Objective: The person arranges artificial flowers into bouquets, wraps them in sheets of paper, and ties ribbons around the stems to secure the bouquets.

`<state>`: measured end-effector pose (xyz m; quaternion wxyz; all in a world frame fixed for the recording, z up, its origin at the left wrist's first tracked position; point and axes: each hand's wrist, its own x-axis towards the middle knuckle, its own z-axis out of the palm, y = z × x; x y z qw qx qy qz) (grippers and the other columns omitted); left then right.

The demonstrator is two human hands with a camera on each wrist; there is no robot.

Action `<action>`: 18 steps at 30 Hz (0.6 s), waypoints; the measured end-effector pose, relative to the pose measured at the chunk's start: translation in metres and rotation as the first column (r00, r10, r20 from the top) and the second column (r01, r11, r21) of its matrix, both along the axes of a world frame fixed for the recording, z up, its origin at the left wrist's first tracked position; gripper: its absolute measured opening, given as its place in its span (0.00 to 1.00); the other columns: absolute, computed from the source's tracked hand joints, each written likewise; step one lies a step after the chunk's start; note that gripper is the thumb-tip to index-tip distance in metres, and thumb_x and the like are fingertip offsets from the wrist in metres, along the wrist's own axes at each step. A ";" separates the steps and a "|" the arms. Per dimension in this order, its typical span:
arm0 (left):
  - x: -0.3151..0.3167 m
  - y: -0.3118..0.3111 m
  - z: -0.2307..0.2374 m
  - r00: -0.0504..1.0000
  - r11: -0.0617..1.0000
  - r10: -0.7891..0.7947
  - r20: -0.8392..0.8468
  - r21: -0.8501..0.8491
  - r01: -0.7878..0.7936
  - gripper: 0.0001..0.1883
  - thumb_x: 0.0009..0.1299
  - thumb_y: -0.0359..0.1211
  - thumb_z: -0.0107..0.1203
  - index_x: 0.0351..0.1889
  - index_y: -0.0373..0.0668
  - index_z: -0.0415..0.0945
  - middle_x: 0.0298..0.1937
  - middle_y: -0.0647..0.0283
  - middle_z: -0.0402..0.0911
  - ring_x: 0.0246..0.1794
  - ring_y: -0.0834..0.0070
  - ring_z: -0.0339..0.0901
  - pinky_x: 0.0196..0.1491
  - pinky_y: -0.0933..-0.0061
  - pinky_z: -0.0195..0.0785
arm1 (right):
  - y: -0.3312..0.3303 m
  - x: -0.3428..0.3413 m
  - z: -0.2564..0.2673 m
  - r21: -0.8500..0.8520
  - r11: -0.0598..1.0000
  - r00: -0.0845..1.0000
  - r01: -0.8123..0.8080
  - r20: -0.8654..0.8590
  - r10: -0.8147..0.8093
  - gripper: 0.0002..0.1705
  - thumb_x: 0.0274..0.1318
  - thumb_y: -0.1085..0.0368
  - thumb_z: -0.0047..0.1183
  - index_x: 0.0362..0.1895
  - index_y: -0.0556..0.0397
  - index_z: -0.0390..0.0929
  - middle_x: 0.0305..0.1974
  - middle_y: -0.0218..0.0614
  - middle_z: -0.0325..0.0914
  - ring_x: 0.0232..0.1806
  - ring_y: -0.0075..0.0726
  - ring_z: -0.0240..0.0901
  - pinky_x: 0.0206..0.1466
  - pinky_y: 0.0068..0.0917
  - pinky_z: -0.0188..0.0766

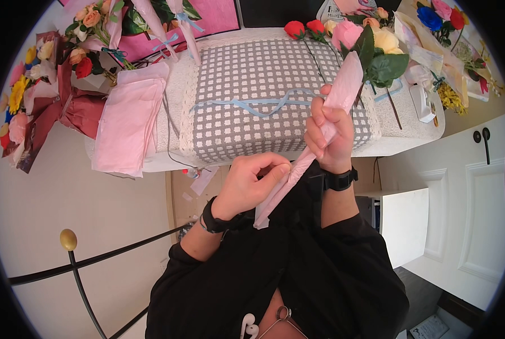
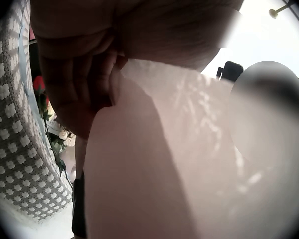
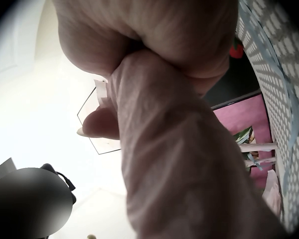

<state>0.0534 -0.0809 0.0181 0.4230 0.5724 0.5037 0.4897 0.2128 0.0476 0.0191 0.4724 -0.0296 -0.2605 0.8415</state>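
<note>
A long, narrow roll of pink paper (image 1: 300, 169) slants across the person's front in the head view. The right hand (image 1: 331, 133) grips its upper part, fingers curled round it; the right wrist view shows this hand (image 3: 149, 40) closed about the paper (image 3: 174, 144). Lower down, the left hand (image 1: 253, 183) pinches the paper's edge between thumb and fingers. In the left wrist view a broad sheet of the paper (image 2: 144, 159) spreads below that hand (image 2: 89, 64). Whatever lies inside the roll is hidden. Green leaves (image 1: 387, 65) show beside its upper end; whether they touch it I cannot tell.
A blue ribbon (image 1: 255, 107) lies on the grey-white checked cloth (image 1: 235, 73). Pink sheets (image 1: 129, 121) are stacked at the left. Red roses (image 1: 295, 30), a pink rose (image 1: 346, 35) and a cream rose (image 1: 386, 40) lie at the back right. Wrapped bouquets stand at both sides.
</note>
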 end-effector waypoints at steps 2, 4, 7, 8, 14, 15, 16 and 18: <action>0.001 -0.001 0.000 1.000 1.000 0.011 -0.007 0.018 -0.011 0.06 0.71 0.30 0.58 0.39 0.35 0.82 0.27 0.64 0.84 0.25 0.85 0.77 0.30 0.80 0.69 | 0.001 0.000 0.000 -0.006 1.000 1.000 0.006 -0.008 -0.006 0.21 0.61 0.70 0.39 0.59 0.50 0.62 0.28 0.38 0.66 0.12 0.33 0.63 0.10 0.29 0.64; 0.000 -0.002 0.000 0.995 0.998 0.047 -0.087 0.046 -0.043 0.06 0.70 0.30 0.59 0.39 0.36 0.82 0.28 0.63 0.84 0.24 0.82 0.78 0.30 0.78 0.70 | 0.002 -0.001 -0.002 0.041 0.998 0.998 0.055 0.016 -0.056 0.21 0.60 0.70 0.39 0.59 0.51 0.61 0.29 0.38 0.66 0.15 0.36 0.68 0.13 0.32 0.70; 0.000 -0.002 0.005 0.980 0.990 0.088 -0.178 0.125 -0.066 0.06 0.69 0.30 0.59 0.39 0.37 0.82 0.30 0.61 0.84 0.26 0.76 0.79 0.31 0.76 0.71 | -0.005 -0.007 0.006 0.082 0.977 0.970 0.194 0.134 -0.204 0.21 0.60 0.69 0.41 0.58 0.52 0.60 0.29 0.38 0.67 0.20 0.39 0.73 0.21 0.36 0.79; -0.002 -0.001 0.005 0.980 0.990 0.088 -0.177 0.125 -0.066 0.06 0.69 0.30 0.59 0.39 0.37 0.82 0.30 0.61 0.84 0.26 0.76 0.79 0.31 0.76 0.71 | -0.007 -0.009 0.010 0.084 0.955 0.927 0.285 0.228 -0.297 0.21 0.60 0.68 0.43 0.58 0.52 0.60 0.29 0.37 0.67 0.23 0.38 0.74 0.25 0.36 0.82; -0.008 -0.004 0.016 0.968 0.991 0.081 -0.237 0.119 -0.054 0.10 0.67 0.30 0.61 0.45 0.37 0.82 0.34 0.60 0.84 0.31 0.74 0.80 0.36 0.75 0.71 | -0.004 -0.004 0.017 0.109 0.938 0.885 0.328 0.310 -0.346 0.24 0.58 0.70 0.42 0.60 0.57 0.57 0.34 0.42 0.72 0.38 0.48 0.80 0.39 0.46 0.86; -0.005 -0.002 0.021 0.955 0.981 0.078 -0.286 0.191 -0.023 0.10 0.66 0.30 0.62 0.45 0.38 0.81 0.34 0.60 0.83 0.32 0.72 0.80 0.36 0.73 0.72 | -0.005 -0.005 0.017 0.110 0.939 0.886 0.326 0.311 -0.344 0.24 0.58 0.70 0.42 0.60 0.57 0.57 0.34 0.42 0.72 0.38 0.48 0.80 0.39 0.46 0.86; -0.004 0.000 0.025 0.939 0.966 0.080 -0.336 0.260 0.011 0.10 0.66 0.30 0.63 0.44 0.38 0.81 0.34 0.60 0.82 0.32 0.71 0.81 0.36 0.72 0.72 | -0.005 -0.006 0.018 0.120 0.938 0.882 0.324 0.319 -0.346 0.24 0.59 0.71 0.41 0.60 0.58 0.56 0.34 0.43 0.73 0.39 0.53 0.80 0.41 0.50 0.84; -0.002 0.005 0.028 0.909 0.958 0.086 -0.407 0.284 0.037 0.09 0.65 0.30 0.64 0.42 0.38 0.81 0.34 0.61 0.81 0.32 0.70 0.80 0.35 0.72 0.72 | -0.007 -0.009 0.020 0.132 0.938 0.880 0.321 0.326 -0.347 0.25 0.59 0.71 0.41 0.60 0.58 0.55 0.35 0.45 0.74 0.41 0.57 0.80 0.44 0.55 0.83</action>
